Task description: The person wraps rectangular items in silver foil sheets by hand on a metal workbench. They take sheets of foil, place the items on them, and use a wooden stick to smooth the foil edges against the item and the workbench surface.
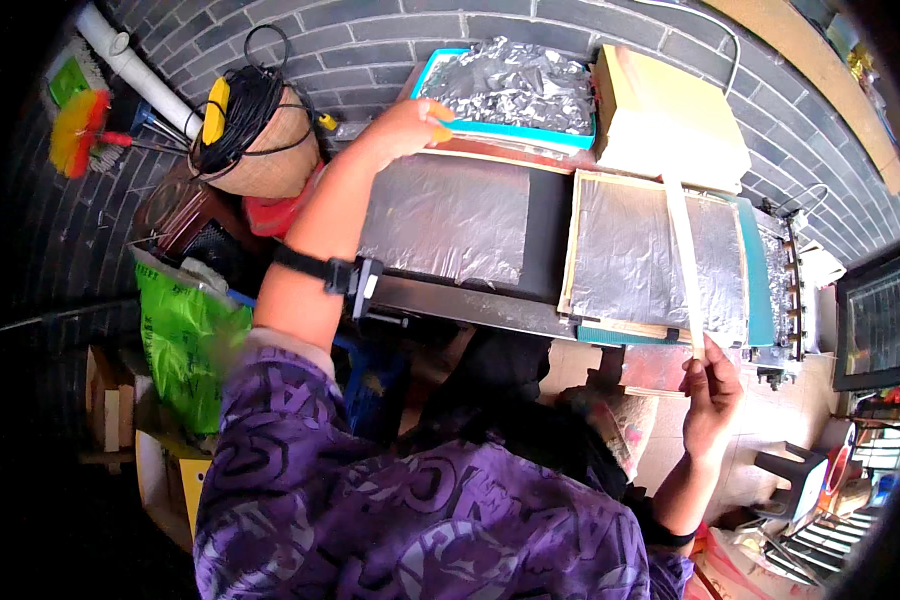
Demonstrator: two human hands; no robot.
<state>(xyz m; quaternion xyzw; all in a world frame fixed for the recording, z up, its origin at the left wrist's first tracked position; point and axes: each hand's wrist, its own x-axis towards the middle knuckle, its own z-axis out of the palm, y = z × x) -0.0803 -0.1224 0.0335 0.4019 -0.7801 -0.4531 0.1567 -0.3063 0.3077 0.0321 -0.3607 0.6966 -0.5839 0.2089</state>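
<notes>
My left hand (406,129) is at the front left corner of a blue-rimmed tray (521,136), thumb and finger apart, with yellow coverings on the fingertips. I see nothing between them. Crumpled silver foil pieces (506,82) fill the tray. My right hand (712,394) pinches the near end of a long, pale flat strip (686,262). That strip slants over a silver foil sheet (622,255) on a board with light wooden edges. Left of it, another silver sheet (446,217) lies on a black surface (549,225).
A yellowish block-like stack (667,112) stands against the brick wall right of the tray. At the left are a basket (285,157) with coiled black cable (244,112) and a green bag (184,345). A dark plastic stool (791,476) stands on the floor at the right.
</notes>
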